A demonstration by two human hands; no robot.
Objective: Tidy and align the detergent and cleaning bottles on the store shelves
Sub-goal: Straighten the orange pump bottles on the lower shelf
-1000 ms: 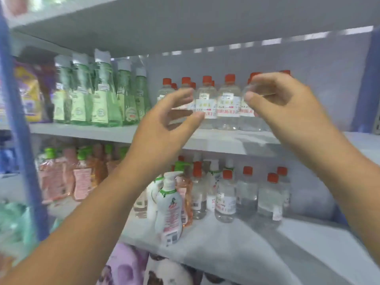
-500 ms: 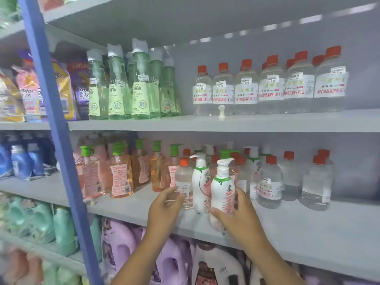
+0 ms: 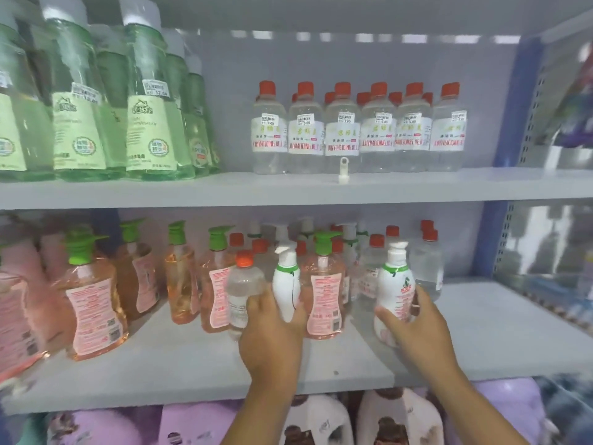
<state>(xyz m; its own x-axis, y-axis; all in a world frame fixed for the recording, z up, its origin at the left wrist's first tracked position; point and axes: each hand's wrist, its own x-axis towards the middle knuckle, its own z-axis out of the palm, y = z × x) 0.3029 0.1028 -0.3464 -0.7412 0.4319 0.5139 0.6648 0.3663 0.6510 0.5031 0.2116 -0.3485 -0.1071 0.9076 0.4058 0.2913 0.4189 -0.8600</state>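
White pump bottle [image 3: 395, 295], lower right of centre on the middle shelf [image 3: 192, 364]: your right hand [image 3: 414, 322] wraps it low on the body, thumb in front and fingers curled behind, likely to slide it into line. Second white pump bottle [image 3: 286, 289] and clear red-capped bottle [image 3: 242, 292], centre: your left hand [image 3: 272, 332] has fingers curled round both at once (probably to shift them as a pair). Peach pump bottles [image 3: 93, 303] stand unevenly at lower left. Upper shelf: clear red-capped row [image 3: 359, 130] already straight, green bottles [image 3: 144, 101] at upper left.
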